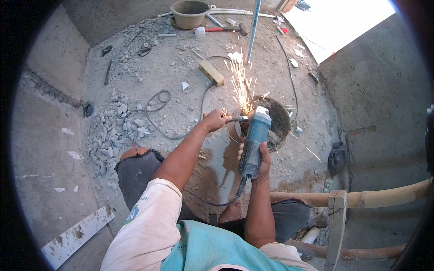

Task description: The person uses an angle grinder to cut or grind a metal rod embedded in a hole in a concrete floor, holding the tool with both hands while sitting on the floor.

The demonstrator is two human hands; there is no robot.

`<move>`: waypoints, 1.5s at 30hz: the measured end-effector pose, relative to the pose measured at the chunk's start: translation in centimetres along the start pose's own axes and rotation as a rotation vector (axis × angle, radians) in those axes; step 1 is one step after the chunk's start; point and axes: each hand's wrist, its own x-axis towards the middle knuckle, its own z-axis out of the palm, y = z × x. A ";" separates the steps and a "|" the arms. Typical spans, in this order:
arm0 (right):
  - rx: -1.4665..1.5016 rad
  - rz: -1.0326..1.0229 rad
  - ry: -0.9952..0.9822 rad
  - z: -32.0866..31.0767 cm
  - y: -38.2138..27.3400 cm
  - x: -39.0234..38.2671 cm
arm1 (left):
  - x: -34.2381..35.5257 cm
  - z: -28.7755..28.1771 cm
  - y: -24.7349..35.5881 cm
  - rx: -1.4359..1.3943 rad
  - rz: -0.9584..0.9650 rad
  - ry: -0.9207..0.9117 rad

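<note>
My right hand (263, 160) is wrapped around the body of a blue-green angle grinder (258, 135), its cord trailing back toward me. My left hand (214, 121) grips a short, dark metal rod (238, 119) that reaches right to the grinder's head. Bright orange sparks (243, 86) fly away from me where rod and grinder meet. The grinding disc itself is hidden behind the tool's head. Below the grinder sits a round tub (285, 118) with dark, dirty contents.
A yellowish power socket block (211, 73) lies ahead with grey cable (162, 131) looped nearby. Rubble (113, 131) is heaped at left. Farther off are a red-handled hammer (221, 29), a bucket (189, 20) and an upright blue pipe (254, 31). Bamboo poles (375, 195) stand near right.
</note>
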 end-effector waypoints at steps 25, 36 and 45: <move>0.016 0.060 -0.044 0.0 0.7 0.3 | 0.6 0.2 -1.4 -0.034 -0.032 -0.006; 0.021 0.046 -0.012 0.2 0.8 0.3 | -0.4 0.1 -0.2 0.050 0.013 0.060; 0.000 0.028 -0.026 0.0 0.3 0.5 | 0.2 0.6 -0.8 -0.041 -0.009 0.043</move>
